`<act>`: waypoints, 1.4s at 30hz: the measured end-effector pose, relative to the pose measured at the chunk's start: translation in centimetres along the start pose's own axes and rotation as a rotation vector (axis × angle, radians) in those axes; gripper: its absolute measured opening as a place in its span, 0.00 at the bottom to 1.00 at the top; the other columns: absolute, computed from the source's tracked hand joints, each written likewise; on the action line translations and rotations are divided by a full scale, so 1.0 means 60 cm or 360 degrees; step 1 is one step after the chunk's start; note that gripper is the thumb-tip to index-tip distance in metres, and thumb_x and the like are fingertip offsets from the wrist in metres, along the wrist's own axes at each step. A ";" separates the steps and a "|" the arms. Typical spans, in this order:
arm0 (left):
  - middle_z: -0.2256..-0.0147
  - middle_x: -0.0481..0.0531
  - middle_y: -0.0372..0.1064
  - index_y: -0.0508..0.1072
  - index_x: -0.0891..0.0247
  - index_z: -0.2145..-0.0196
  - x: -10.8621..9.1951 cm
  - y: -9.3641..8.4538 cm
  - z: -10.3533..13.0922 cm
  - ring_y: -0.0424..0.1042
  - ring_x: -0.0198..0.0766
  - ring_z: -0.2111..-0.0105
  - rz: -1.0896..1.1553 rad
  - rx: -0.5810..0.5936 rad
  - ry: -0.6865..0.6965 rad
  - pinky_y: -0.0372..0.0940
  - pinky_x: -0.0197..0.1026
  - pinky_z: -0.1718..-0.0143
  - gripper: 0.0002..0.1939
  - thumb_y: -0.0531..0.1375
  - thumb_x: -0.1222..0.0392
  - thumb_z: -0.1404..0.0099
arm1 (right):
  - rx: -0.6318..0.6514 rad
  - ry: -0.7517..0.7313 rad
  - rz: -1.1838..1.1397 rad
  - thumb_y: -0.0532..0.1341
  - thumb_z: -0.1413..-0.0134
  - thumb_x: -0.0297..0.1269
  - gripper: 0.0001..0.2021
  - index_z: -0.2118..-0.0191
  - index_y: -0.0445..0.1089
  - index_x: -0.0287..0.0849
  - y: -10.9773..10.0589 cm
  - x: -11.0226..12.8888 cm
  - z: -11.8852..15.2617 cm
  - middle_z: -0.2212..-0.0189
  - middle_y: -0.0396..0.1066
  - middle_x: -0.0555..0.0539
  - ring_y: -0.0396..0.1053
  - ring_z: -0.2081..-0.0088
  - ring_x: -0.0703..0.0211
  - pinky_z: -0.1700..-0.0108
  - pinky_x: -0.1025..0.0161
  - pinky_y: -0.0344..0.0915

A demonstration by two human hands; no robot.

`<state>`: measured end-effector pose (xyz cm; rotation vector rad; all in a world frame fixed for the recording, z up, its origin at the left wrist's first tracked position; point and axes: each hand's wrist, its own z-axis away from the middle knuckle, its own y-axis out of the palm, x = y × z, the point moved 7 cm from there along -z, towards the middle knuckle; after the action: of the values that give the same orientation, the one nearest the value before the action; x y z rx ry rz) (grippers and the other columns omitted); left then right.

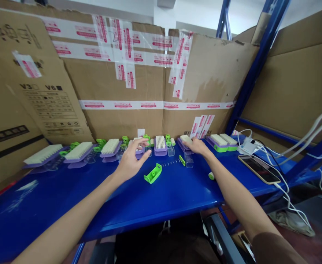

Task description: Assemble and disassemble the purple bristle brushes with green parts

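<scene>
My left hand [130, 160] hovers over the blue table with its fingers apart and nothing in them. Behind it, partly hidden, is a purple-based brush with pale bristles. My right hand [199, 146] has its fingers closed on another such brush [185, 138], covering part of it. A clear plastic box [188, 160] lies just in front of that brush, beside a small green plastic piece [182, 160]. A thin metal spring [171, 162] stretches on the table between that piece and a green curved plastic housing [153, 174]. Near my right forearm lies a white roller with a green end [211, 176].
Several more brushes [80, 151] with green and clear parts line the back. Two finished-looking brushes with green fronts [221, 148] stand at right, near a phone [259, 168] and white cables. Taped cardboard [122, 86] walls the back; a blue post [250, 80] rises at right.
</scene>
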<state>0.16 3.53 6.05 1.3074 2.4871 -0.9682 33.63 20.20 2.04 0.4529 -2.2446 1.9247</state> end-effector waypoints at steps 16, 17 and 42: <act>0.50 0.53 0.80 0.77 0.53 0.43 0.002 0.018 0.005 0.80 0.48 0.50 -0.0038 0.0225 0.0059 0.75 0.57 0.43 0.13 0.61 0.48 0.18 | 0.0067 -0.0080 -0.0004 0.64 0.25 0.59 0.28 0.43 0.78 0.35 -0.002 0.037 0.022 0.44 0.84 0.29 0.83 0.43 0.37 0.49 0.60 0.72; 0.51 0.53 0.80 0.78 0.54 0.45 0.002 0.021 0.006 0.80 0.47 0.52 -0.0036 0.0283 0.0052 0.75 0.57 0.44 0.12 0.61 0.48 0.18 | 0.0062 -0.0088 -0.0009 0.64 0.25 0.60 0.28 0.42 0.78 0.36 -0.001 0.038 0.022 0.44 0.84 0.30 0.83 0.43 0.37 0.49 0.60 0.72; 0.55 0.52 0.79 0.83 0.50 0.43 0.025 0.068 0.031 0.76 0.40 0.64 -0.0005 0.0932 -0.0059 0.70 0.43 0.61 0.16 0.60 0.45 0.20 | -0.0157 -0.0005 -0.0012 0.48 0.19 0.66 0.36 0.38 0.70 0.35 -0.004 0.039 0.024 0.38 0.78 0.23 0.77 0.35 0.33 0.39 0.53 0.69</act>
<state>2.21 5.02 2.05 1.3995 2.2552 -1.7927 31.61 18.43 2.78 0.4501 -2.3235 1.8010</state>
